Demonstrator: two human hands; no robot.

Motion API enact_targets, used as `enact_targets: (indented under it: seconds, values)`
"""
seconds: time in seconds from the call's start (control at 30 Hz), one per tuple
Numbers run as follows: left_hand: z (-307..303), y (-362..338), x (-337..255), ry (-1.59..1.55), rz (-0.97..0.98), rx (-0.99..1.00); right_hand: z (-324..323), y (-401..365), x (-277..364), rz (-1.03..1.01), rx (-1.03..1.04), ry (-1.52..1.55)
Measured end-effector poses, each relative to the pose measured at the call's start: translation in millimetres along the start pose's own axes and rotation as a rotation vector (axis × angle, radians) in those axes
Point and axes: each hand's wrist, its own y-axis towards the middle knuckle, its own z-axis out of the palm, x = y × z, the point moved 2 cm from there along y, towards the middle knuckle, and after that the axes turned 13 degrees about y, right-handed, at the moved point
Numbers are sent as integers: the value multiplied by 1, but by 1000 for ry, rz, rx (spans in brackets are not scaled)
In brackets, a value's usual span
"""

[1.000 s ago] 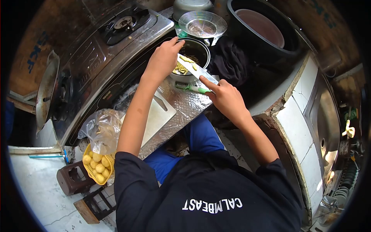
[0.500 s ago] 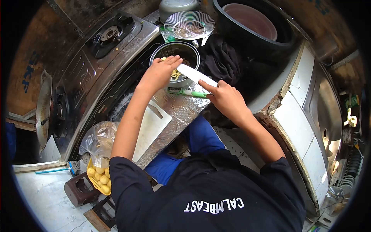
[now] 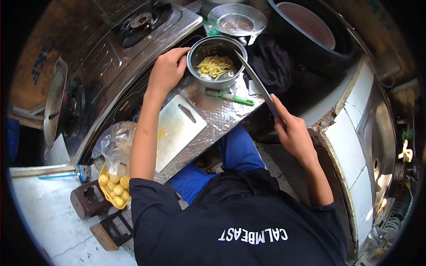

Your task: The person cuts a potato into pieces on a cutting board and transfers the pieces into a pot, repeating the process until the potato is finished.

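Observation:
A long kitchen knife (image 3: pixel 261 85) is gripped in my right hand (image 3: pixel 295 135), its blade slanting up to the left. The tip is at the right rim of a metal pot (image 3: pixel 224 83). Inside the pot lie pale yellow cut strips (image 3: pixel 215 67), which look like potato. My left hand (image 3: pixel 167 73) is at the pot's left side, fingers bent and closed on the rim. A peeler with a green handle (image 3: pixel 242 99) rests on the foil-covered surface in front of the pot. Nearer my body, a white cutting board (image 3: pixel 181 126) lies beneath my left forearm, with yellowish wet marks.
A gas stove (image 3: pixel 151 33) stands on the left. Behind the pot are a wire-ringed tray (image 3: pixel 237 20), a dark cloth (image 3: pixel 270 60) and a large black basin (image 3: pixel 306 46). A yellow basket of peeled potatoes (image 3: pixel 117 188) and a plastic bag (image 3: pixel 116 144) are at lower left.
My left hand has moved off the knife blade to the pot's left rim. The knife has swung right, off the pot's middle, turning edge-up and showing the strips inside.

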Motion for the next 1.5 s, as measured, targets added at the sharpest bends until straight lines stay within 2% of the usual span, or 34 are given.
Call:
enact_targets:
  seconds: [0.03, 0.1, 0.17, 0.23, 0.27, 0.33, 0.37, 0.43, 0.47, 0.6, 0.67, 0.8, 0.87, 0.9, 1.0, 1.17, 1.3, 1.4, 1.47, 1.5]
  values:
    - [-14, -20, 4, 25, -28, 14, 7, -4, 1, -5, 33, 22]
    - [-47, -67, 14, 19, -225, 54, 23, -10, -1, 111, 151, 133]
    - [-70, -125, 23, 78, -299, 73, 44, -11, 0, 85, 226, 164]
    - [-83, -182, 24, -16, -519, 164, 66, -14, -6, 74, 287, 211]
    - [-86, -203, 23, -7, -536, 163, 74, -13, -5, 80, 327, 203]
    - [-88, -243, 24, -51, -730, 268, 89, -11, -3, 72, 373, 213]
    - [-89, -258, 22, -44, -748, 266, 96, -12, -1, 72, 399, 222]
    - [-83, -272, 17, 219, -574, 289, 103, -11, 6, 67, 425, 226]
    - [-74, -283, 20, 289, -584, 282, 104, -12, 11, 69, 447, 211]
    - [-68, -280, 21, 338, -500, 276, 104, -14, 23, 79, 475, 162]
    - [-72, -271, 22, 326, -571, 425, 103, -17, 22, 75, 468, 146]
    - [-69, -262, 37, 252, -616, 478, 100, -21, 16, 73, 433, 147]
    - [-60, -265, 44, 295, -479, 431, 99, -22, 18, 88, 427, 147]
    - [-60, -265, 45, 292, -475, 430, 97, -22, 18, 102, 426, 147]
    - [-63, -261, 44, 262, -479, 435, 95, -23, 11, 70, 405, 159]
    - [-70, -257, 52, 196, -511, 612, 95, -21, 9, 104, 407, 151]
    - [-73, -241, 57, 154, -504, 581, 97, -20, 9, 72, 412, 159]
    - [-67, -222, 57, 75, -603, 652, 98, -20, 9, 80, 418, 153]
    - [-46, -220, 59, -530, -836, 280, 99, -21, 9, 80, 422, 155]
    - [-35, -216, 54, -530, -833, 279, 100, -21, 9, 77, 424, 155]
